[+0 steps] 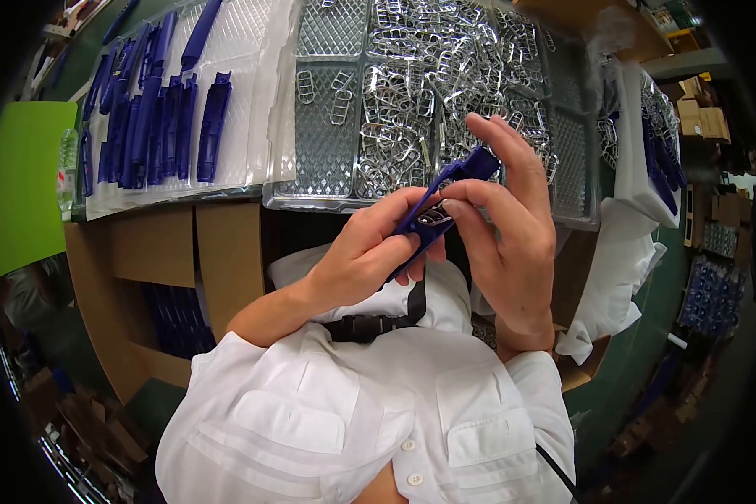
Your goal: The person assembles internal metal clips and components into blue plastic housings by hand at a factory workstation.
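My left hand (353, 254) is closed round a long blue plastic part (477, 165), shaped like a hollow handle shell and tilted up to the right. With thumb and index finger, my right hand (517, 231) pinches a small shiny metal clip (434, 216) at the open inner side of that part. Its other fingers are raised and spread. How far the clip sits inside the part is hidden by my fingers. Just beyond both hands, a clear compartmented tray (328, 139) holds a heap of bent metal clips (412, 92).
At the left, several blue plastic parts (172, 126) lie on white sheeting (252, 101). An open cardboard box (155, 244) with more blue parts stands below. A green panel (25, 185) is at far left. White wrapping (617, 269) and a white container (638, 160) are on the right.
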